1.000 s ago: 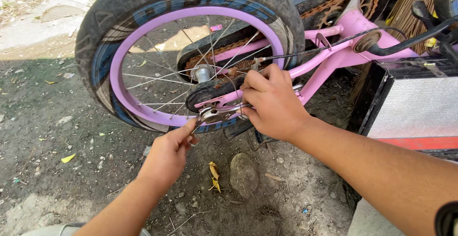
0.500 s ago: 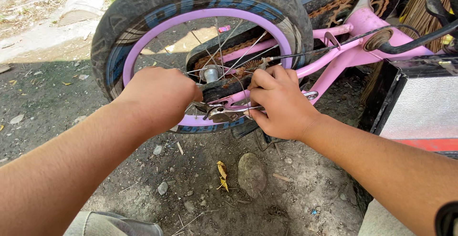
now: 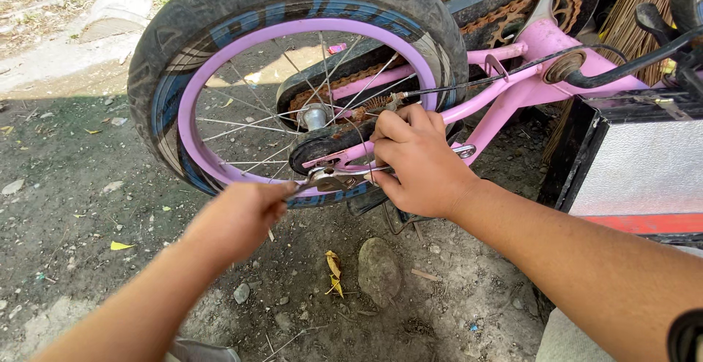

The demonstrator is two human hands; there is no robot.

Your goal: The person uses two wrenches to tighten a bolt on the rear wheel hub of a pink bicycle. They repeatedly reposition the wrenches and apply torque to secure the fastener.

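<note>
While both arms reach forward from the near edge, the left hand (image 3: 238,219) has its grip clamped on the handle end of a metal wrench (image 3: 326,180), fingers curled under. Wrench head sits just right of that grip, at the lower frame stay of a pink bicycle (image 3: 527,84). Right hand (image 3: 417,161): grip closed around the same stay, directly right of the wrench head and touching it; thumb low, fingers folded over the top. Below both grips, on the dirt ground (image 3: 73,208): a rounded stone (image 3: 378,270) and a yellow dry leaf (image 3: 333,273) just left of it. Beyond the grips: rear wheel (image 3: 220,54), lilac rim, black tyre, with its hub (image 3: 315,117) just above the wrench. A rusty chain (image 3: 512,14) lies further up-right. A grey-and-red panel (image 3: 644,186) stands right of the right forearm.
</note>
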